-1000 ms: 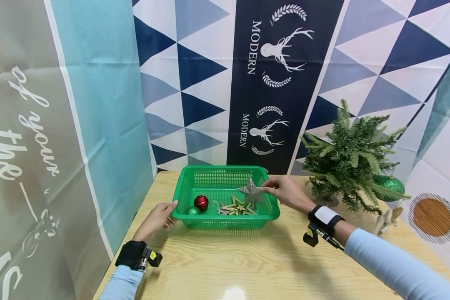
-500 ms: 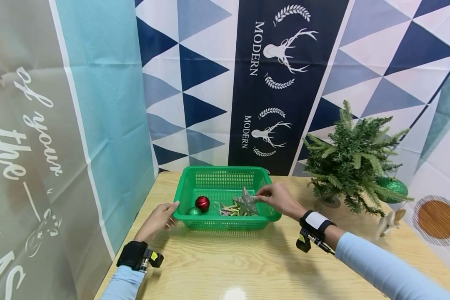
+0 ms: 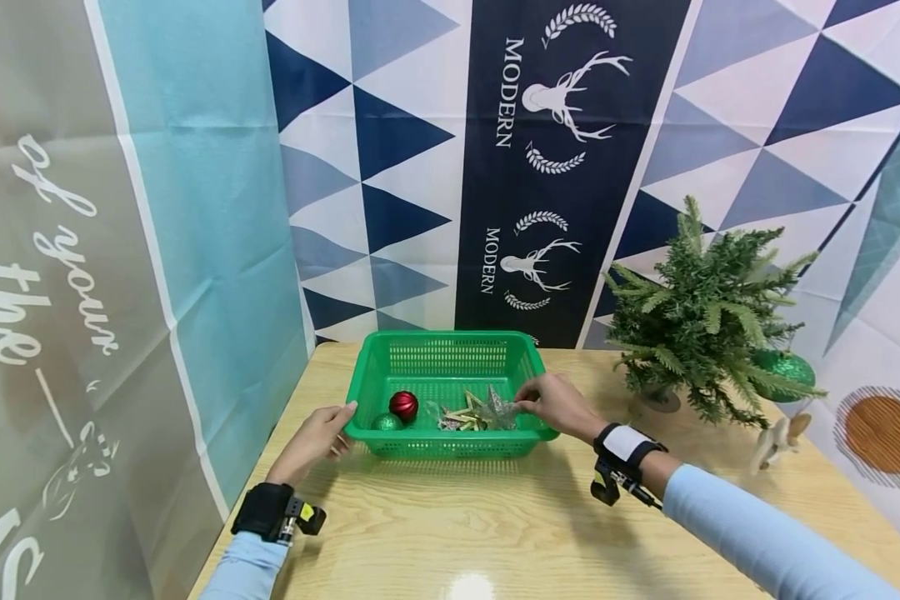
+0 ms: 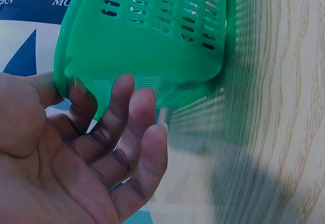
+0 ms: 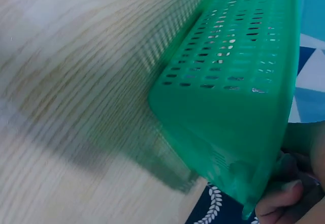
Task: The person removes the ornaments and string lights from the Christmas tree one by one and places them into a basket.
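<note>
two hands engaged: left hand (image 3: pixel 317 439) grips green basket (image 3: pixel 450 448) at its near left corner; right hand (image 3: pixel 561 403) pinches silver star (image 3: pixel 502 412) inside, by right rim. advise steady rim, no snagging gold star (image 3: pixel 461 414).

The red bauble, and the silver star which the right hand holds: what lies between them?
Head view: between the red bauble and the silver star lie a gold star and, nearer the bauble, glittery pieces too small to identify.
</note>
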The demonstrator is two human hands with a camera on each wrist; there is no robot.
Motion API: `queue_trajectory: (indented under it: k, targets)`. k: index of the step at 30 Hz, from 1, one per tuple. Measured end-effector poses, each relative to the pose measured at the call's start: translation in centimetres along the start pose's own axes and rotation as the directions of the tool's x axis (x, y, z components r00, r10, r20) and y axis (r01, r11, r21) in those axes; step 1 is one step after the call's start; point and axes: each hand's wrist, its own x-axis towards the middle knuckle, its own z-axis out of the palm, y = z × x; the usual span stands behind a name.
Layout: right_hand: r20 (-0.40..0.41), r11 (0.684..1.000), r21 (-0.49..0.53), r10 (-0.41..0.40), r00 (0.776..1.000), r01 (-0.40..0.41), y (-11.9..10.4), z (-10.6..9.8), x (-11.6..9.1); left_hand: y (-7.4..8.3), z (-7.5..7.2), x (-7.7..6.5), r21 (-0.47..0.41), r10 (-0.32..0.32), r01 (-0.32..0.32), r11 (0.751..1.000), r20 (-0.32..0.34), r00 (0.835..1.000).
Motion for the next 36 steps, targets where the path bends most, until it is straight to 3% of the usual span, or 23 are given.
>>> queue_trajectory:
  k: [7, 13, 16, 20, 23, 26, 28, 30, 32, 33, 35, 36]
  targets:
    - [-0.007, 0.990, -0.137, -0.032, 0.999, 0.031, 0.2, 0.4, -0.4, -0.1, 0.4, 0.1, 0.001, -0.017, 0.017, 1.000, -0.004, 1.000]
    - [-0.029, 0.993, -0.114, -0.045, 0.999, 0.041, 0.0, 0.0, -0.8, -0.3, 0.3, 0.1, -0.023, -0.030, 0.030, 0.999, 0.011, 0.999]
    - [-0.052, 0.996, -0.073, -0.062, 0.997, 0.058, -0.4, -1.5, -1.2, -0.4, 0.1, 0.0, -0.022, -0.027, 0.027, 0.999, 0.015, 1.000]
    - [-0.149, 0.994, -0.044, -0.103, 0.983, 0.098, -1.1, -5.8, -2.8, -0.5, -0.2, -0.2, -0.016, -0.025, 0.026, 1.000, 0.021, 0.999]
    - [-0.255, 0.987, -0.042, -0.160, 0.954, 0.154, -1.4, -10.8, -5.1, -0.5, -0.2, -0.1, -0.018, -0.031, 0.031, 0.999, 0.026, 0.999]
    - [-0.357, 0.984, 0.015, -0.160, 0.920, 0.177, -0.9, -16.5, -8.4, -0.5, -0.3, -0.1, -0.008, -0.029, 0.029, 1.000, 0.034, 0.999]
    - [-0.446, 0.984, 0.075, -0.109, 0.888, 0.159, 0.2, -19.9, -10.7, -0.4, -0.3, -0.1, -0.006, -0.030, 0.030, 1.000, 0.031, 0.999]
    - [-0.543, 0.988, 0.114, -0.030, 0.839, 0.109, 1.7, -22.8, -12.6, -0.3, -0.3, 0.0, -0.007, -0.027, 0.027, 1.000, 0.026, 0.999]
    - [-0.627, 0.996, 0.089, 0.050, 0.777, 0.008, 3.9, -24.8, -14.2, -0.2, -0.4, 0.1, -0.007, -0.025, 0.025, 1.000, 0.026, 0.999]
    - [-0.646, 0.993, 0.081, 0.117, 0.754, -0.085, 5.1, -25.4, -14.9, -0.1, -0.4, 0.2, -0.007, -0.024, 0.024, 1.000, 0.029, 0.999]
    - [-0.646, 0.962, 0.024, 0.222, 0.730, -0.271, 7.5, -25.9, -16.1, 0.0, -0.3, 0.2, -0.004, -0.024, 0.024, 1.000, 0.033, 0.999]
    - [-0.630, 0.936, -0.019, 0.263, 0.731, -0.352, 8.7, -25.9, -16.6, 0.0, -0.3, 0.3, 0.000, -0.025, 0.025, 1.000, 0.035, 0.999]
